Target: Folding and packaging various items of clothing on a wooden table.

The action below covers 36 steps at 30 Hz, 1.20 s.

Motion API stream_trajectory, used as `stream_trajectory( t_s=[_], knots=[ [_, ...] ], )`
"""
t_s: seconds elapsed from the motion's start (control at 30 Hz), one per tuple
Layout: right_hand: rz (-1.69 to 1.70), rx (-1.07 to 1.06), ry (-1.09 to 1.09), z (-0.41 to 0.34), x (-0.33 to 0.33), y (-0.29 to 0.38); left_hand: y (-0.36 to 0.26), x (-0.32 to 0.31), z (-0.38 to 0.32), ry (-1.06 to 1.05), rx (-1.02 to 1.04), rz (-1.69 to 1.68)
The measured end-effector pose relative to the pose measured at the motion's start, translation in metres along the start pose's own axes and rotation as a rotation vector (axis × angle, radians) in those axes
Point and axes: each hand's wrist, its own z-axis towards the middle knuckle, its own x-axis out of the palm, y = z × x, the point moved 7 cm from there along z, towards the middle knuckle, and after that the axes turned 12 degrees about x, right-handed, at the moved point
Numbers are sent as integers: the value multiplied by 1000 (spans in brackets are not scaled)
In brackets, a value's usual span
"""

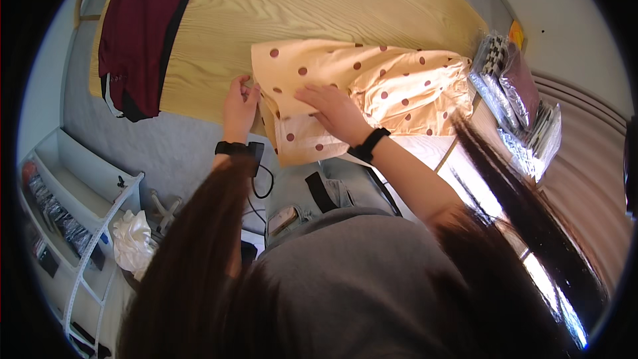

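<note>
A peach cotton garment with brown polka dots (366, 72) lies folded in front of me, smooth at its left end and gathered at its right end. My right hand (335, 109) rests palm down on its middle, fingers spread over a folded layer. Beside the garment's left edge is my left hand (241, 107), its fingers curled and apart. The left thumb tip meets the cloth edge, and I see no cloth between the fingers. The near part of the garment hangs past the table's front edge above my lap.
A wood-grain table (224, 25) carries a burgundy jacket (142, 30) at its far left. Plastic-wrapped folded garments (511, 85) are stacked at the right. A white shelf unit (84, 174) stands lower left, near crumpled white satin fabric (132, 242). A black cable (271, 187) loops below my left wrist.
</note>
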Motion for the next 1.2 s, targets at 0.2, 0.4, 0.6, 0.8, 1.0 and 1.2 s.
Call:
stream_trajectory(
  t_s=[0.2, 0.4, 0.6, 0.8, 1.0, 1.2],
  knots=[
    [-125, -80, 96, -8, 19, -5, -6, 5, 25, 12, -16, 102],
    [-251, -70, 148, -11, 42, -24, 10, -2, 66, -72, 112, -92],
    [-237, -75, 134, -21, 30, -17, -16, 22, 77, 19, 92, 36],
    [-246, -88, -372, 8, -76, -66, -17, 21, 83, -21, 179, 48],
    [-370, 490, -433, 6, -117, -172, -7, 28, 84, -29, 143, -76],
    [-275, 425, -451, 10, -117, -187, 16, 24, 94, 31, -77, 80]
  ],
)
